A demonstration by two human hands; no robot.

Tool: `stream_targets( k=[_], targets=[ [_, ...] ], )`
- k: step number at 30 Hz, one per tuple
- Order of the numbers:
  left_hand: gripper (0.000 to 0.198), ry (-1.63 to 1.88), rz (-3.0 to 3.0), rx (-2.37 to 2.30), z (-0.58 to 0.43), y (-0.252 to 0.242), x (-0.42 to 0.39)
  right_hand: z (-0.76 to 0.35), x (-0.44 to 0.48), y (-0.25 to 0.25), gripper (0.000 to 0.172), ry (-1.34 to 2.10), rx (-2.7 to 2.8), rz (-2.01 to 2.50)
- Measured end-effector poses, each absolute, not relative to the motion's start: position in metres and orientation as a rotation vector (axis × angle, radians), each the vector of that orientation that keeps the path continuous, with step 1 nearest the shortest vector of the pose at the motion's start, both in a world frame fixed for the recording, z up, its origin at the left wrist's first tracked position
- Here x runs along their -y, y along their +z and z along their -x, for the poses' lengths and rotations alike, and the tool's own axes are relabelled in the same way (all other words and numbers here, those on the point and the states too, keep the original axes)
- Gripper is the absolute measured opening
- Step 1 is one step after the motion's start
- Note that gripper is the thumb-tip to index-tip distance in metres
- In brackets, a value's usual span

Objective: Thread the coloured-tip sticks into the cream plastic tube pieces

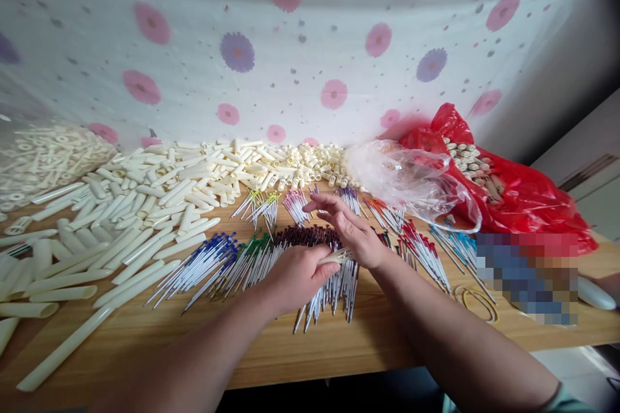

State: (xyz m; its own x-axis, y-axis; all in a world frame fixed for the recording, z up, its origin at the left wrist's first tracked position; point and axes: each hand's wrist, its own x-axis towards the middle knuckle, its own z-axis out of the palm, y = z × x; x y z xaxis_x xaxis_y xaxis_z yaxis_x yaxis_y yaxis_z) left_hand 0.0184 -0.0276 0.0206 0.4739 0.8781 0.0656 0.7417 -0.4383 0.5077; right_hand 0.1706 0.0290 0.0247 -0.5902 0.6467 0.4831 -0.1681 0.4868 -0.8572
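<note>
My left hand (pixel 303 276) is closed around a cream plastic tube with a slotted end (pixel 341 256), which sticks out past the thumb towards the right. My right hand (pixel 352 233) is open at that slotted end, fingers stretched out to the left; whether its palm touches the tube I cannot tell. Under and around both hands lie thin white pen refills in colour groups: dark maroon tips (pixel 300 236), blue tips (pixel 203 261), green tips (pixel 254 251), red tips (pixel 426 251) and light blue tips (pixel 458 245). Behind them are pink-tipped refills (pixel 295 206) and yellow-green-tipped ones (pixel 261 206).
Cream tubes (pixel 145 206) cover the left of the wooden table (pixel 271 361), with slotted pieces (pixel 310 164) behind. Clear bags hold small cream parts (pixel 53 158) at far left. A clear bag (pixel 407 174), red bag (pixel 527 200) and rubber bands (pixel 477 304) lie right. A flowered sheet (pixel 290 45) hangs behind.
</note>
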Motion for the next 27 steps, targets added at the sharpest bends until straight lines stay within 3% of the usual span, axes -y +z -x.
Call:
stream_targets(
  k=[11, 21, 27],
  targets=[
    [0.036, 0.384, -2.396, -1.447, -0.012, 0.018, 0.023, -0.168, -0.023, 0.022, 0.038, 1.063, 2.002, 0.479],
    [0.034, 0.333, -2.463, -1.387, -0.017, 0.021, 0.029, -0.163, -0.022, 0.024, 0.03, 1.228, 1.767, 0.521],
    [0.028, 0.573, -2.244, -1.488, -0.013, 0.018, 0.017, -0.182, -0.029, 0.038, 0.03, 0.86, 1.845, 0.688]
  ],
)
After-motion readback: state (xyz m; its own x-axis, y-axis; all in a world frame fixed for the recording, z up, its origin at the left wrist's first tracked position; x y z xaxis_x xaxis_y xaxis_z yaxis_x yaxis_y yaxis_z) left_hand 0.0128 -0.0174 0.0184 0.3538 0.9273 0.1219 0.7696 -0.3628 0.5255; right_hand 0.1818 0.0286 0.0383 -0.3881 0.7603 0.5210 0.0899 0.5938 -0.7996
